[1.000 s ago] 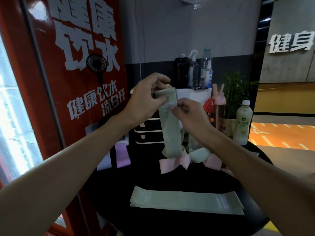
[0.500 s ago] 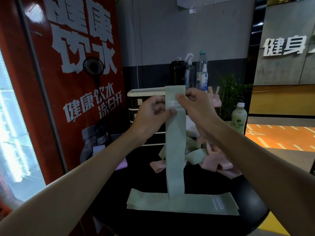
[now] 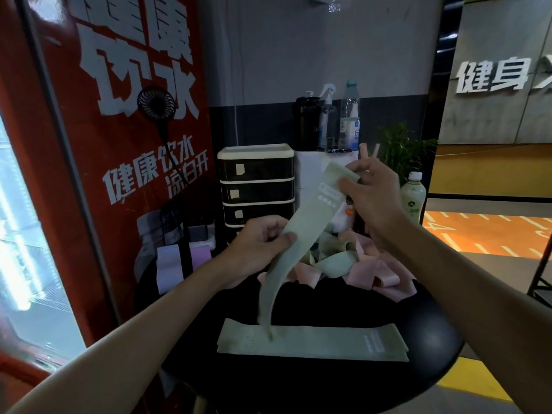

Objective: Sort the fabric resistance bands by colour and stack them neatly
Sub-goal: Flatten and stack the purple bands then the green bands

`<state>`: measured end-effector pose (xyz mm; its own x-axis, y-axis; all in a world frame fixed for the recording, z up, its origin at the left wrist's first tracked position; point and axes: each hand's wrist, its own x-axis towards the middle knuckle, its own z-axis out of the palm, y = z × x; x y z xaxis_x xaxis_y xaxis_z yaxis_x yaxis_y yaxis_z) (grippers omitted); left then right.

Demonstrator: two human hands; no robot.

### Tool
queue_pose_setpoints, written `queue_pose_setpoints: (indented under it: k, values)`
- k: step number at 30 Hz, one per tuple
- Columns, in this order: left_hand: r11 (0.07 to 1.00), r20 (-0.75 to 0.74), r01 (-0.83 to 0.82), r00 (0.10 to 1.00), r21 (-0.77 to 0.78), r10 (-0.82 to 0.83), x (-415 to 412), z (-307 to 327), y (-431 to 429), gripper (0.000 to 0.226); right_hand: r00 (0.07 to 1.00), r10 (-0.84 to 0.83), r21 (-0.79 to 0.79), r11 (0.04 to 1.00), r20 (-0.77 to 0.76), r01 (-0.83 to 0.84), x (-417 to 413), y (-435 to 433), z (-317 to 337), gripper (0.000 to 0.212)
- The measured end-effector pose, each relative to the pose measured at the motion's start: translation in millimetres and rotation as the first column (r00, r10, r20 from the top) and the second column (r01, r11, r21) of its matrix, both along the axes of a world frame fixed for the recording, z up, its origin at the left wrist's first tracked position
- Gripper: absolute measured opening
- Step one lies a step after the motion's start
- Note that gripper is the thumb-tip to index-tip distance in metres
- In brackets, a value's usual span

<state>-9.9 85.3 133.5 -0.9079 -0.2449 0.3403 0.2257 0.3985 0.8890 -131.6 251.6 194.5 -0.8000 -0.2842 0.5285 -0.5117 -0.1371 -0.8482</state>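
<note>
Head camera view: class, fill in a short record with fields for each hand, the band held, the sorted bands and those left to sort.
Band in hand: held green band, lower end over the flat green band; contact unclear
Right hand: right hand grips its top end
Left hand: left hand pinches it partway down
Sorted: flat green band lies on the black table, near side; two lilac bands at far left
Left to sort: unsorted pile of pink and green bands, tangled, farther back
</note>
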Motion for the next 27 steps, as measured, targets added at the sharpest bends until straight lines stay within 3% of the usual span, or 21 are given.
queue_pose_setpoints:
  k: [5,12,19,24,27]
  values:
    - [1.0,0.046,-0.001,0.999,-0.001,0.001,11,-3,-7,0.017,0.996,0.008,-0.004,1.0,0.088,-0.008,-6,12,-24,0.016]
    - [0.988,0.261,0.107,0.963,-0.114,-0.074,30,-9,-28,0.038,1.0,-0.004,0.159,0.987,-0.02,0.008,0,39,-67,0.018]
    - [0.973,0.433,0.18,0.896,-0.144,-0.102,48,-22,-48,0.04,0.983,0.046,0.016,0.999,0.179,-0.05,10,68,-95,0.018]
    - [0.981,0.473,0.168,0.875,-0.096,-0.104,55,-33,-58,0.035,0.993,0.008,0.103,0.994,0.116,-0.02,10,81,-120,0.02]
    - [0.988,0.492,0.146,0.865,-0.059,-0.098,58,-44,-67,0.029,0.998,-0.064,0.258,0.964,0.013,0.059,3,89,-137,0.021]
